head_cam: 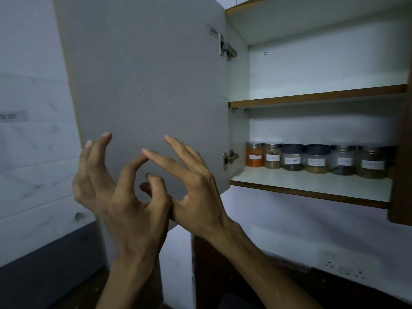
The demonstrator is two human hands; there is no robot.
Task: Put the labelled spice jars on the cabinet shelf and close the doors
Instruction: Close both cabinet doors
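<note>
Several labelled spice jars (318, 161) stand in a row on the lower cabinet shelf (312, 186), the leftmost one holding orange powder (254, 154). The left cabinet door (145, 74) is swung wide open, its grey inner face toward me. My left hand (120, 197) and my right hand (189, 186) are raised in front of that door, fingers spread, holding nothing. The two hands overlap near the thumbs. Whether the fingertips touch the door I cannot tell. The right door (401, 152) shows as a brown edge at the far right, also open.
The upper shelf (318, 97) holds nothing visible. Two hinges (227, 49) sit on the left door's inner edge. White tiled wall lies at left, and a wall socket (345, 267) is below the cabinet at the right.
</note>
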